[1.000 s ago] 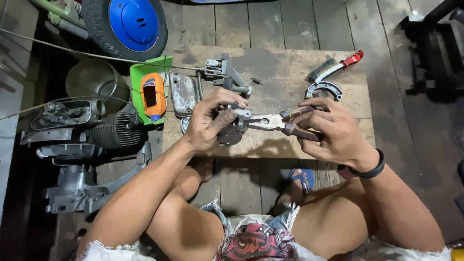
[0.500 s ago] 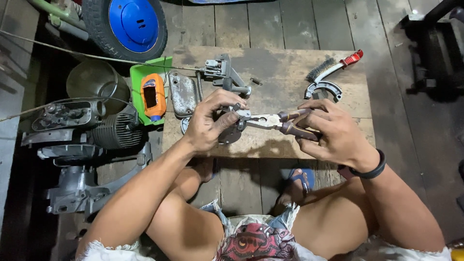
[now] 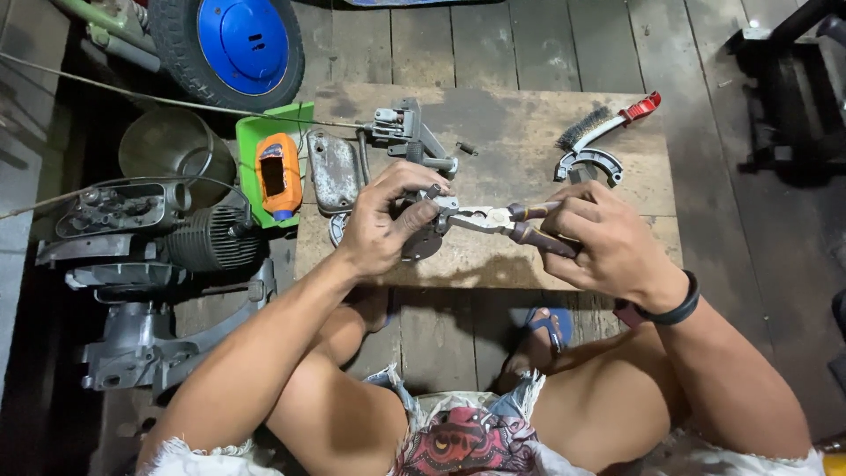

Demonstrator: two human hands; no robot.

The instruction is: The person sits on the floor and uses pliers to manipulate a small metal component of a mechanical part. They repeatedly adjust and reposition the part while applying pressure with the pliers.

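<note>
Head view: your left hand (image 3: 388, 220) clamps the small round metal part (image 3: 421, 242) near the front edge of the wooden board (image 3: 529, 132), while your right hand (image 3: 599, 242) squeezes the pliers (image 3: 493, 218) onto it. Keep the pliers level and your left thumb off the nose, and pull straight so the bite likely won't slip.

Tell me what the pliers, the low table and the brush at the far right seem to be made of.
Pliers: bare grey metal jaws, handles in dark, probably rubber or plastic sleeves.
Low table: unfinished wood, grain and stains showing.
Brush: dark bristles, likely wire, on a pale handle with a red, plastic-looking end.
</note>
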